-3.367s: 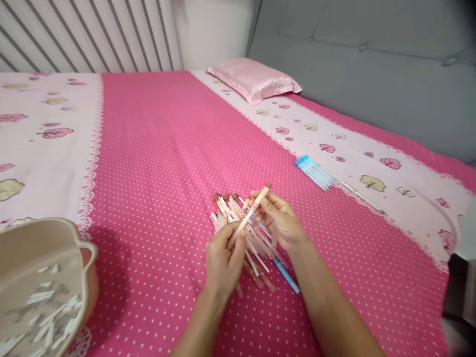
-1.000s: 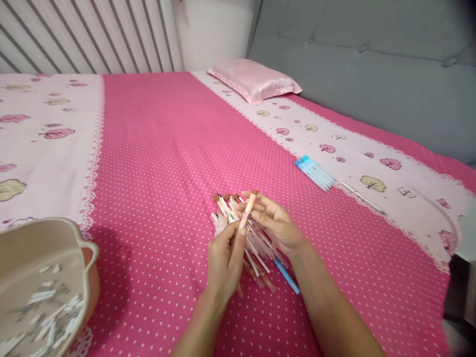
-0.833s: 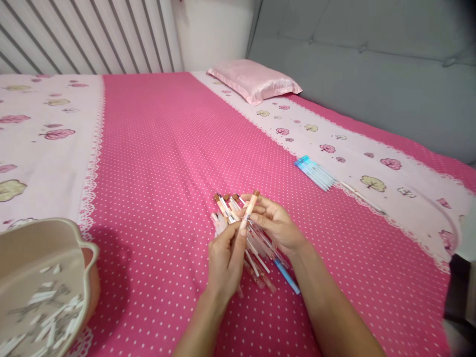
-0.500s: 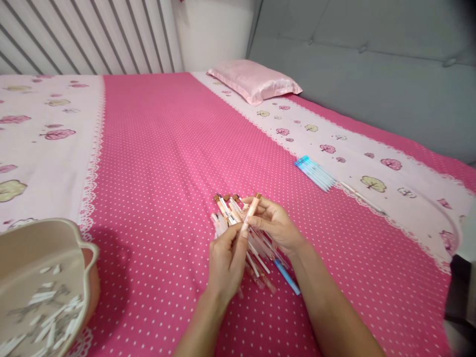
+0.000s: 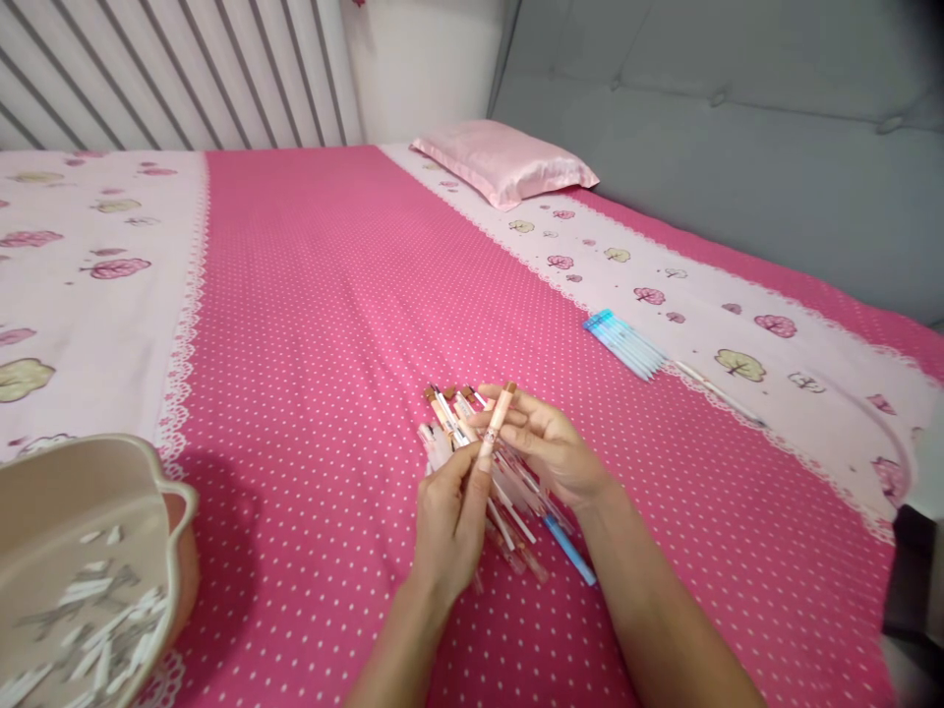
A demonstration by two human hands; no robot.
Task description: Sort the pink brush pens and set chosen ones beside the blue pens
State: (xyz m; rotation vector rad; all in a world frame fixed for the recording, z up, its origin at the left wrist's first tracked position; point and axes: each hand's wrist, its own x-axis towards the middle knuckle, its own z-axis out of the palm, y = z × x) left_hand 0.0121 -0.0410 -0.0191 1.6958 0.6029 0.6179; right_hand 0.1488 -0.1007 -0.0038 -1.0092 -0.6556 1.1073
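Well, from out here what I'd steer by is the pen [image 5: 497,418]: it sits between my two hands, just above the pile [image 5: 508,506], its long axis running from the left hand [image 5: 449,511] up and away, leaning a little to the right, brown end farthest from me. The left hand is the one that has it, pinching the lower part between thumb and fingers. The right hand [image 5: 550,447] is close in on the right, loosely curled, its fingers partly behind the pen's upper half and its thumb just beside it; I can't tell from here whether it's gripping.

Counting up, I have one pen in hand and one pile under it, its pens too tangled to number, though I make out three brown ends at the far side. One blue pen [image 5: 570,551] pokes out of the pile near the right forearm. Farther right lie one blue pack [image 5: 623,342], its sticks too merged to count, and one lone stick [image 5: 719,391] just beyond it. Well apart on the left I get one tub [image 5: 95,492], with many white and grey scraps [image 5: 103,610] inside, and at the back one pillow [image 5: 505,162].
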